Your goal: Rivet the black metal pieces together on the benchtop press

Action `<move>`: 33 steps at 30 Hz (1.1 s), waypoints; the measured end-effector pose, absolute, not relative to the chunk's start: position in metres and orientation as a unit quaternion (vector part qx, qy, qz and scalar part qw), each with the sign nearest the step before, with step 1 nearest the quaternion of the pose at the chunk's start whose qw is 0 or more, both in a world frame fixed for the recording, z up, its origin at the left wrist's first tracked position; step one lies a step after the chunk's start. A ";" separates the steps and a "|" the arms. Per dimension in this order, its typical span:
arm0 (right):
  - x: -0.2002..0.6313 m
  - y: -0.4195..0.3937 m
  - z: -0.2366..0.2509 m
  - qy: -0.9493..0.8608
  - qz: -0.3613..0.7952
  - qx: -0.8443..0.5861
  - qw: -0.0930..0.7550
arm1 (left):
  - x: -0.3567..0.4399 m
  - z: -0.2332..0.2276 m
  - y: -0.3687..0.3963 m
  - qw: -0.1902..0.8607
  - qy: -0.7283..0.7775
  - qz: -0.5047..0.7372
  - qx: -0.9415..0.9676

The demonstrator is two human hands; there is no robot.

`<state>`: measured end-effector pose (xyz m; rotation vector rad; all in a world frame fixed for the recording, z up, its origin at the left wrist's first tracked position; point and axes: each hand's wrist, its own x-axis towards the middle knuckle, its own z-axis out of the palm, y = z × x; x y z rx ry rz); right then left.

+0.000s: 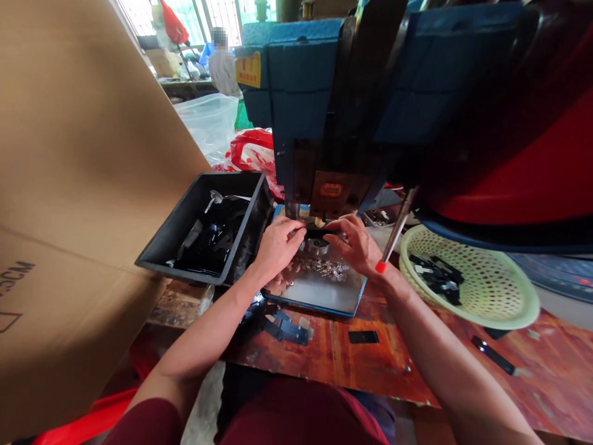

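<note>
Under the head of a blue press machine (306, 80), my left hand (279, 245) and my right hand (354, 242) face each other. Between them is a thin dark piece (317, 234), pinched at its left end by my left fingers and at its right end by my right thumb and fingers. It lies over a round metal die (317, 247), just below the press tool (319, 220). Small shiny metal bits (324, 269) are scattered on the metal base plate (319, 295) in front of the die. The piece's exact kind is too small to tell.
At left a black bin (148, 254) holds dark glossy parts, beside a large cardboard box (92, 154). A pale green basket (504, 303) with dark pieces stands at right. A red-tipped lever (380, 266) hangs by my right wrist. Flat dark parts (290, 327) lie on the table. A person (223, 68) is behind.
</note>
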<state>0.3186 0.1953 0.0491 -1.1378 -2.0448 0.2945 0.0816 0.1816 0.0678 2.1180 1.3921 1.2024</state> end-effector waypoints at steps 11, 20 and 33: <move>0.319 0.199 0.053 -0.814 0.120 -0.432 0.369 | 0.087 0.068 0.187 0.169 0.491 0.390 0.761; 0.315 0.195 0.056 -0.817 0.114 -0.427 0.370 | 0.083 0.068 0.189 0.157 0.485 0.380 0.771; 0.308 0.177 0.068 -0.862 -0.066 -0.440 0.244 | 0.089 0.073 0.191 0.124 0.490 0.339 0.794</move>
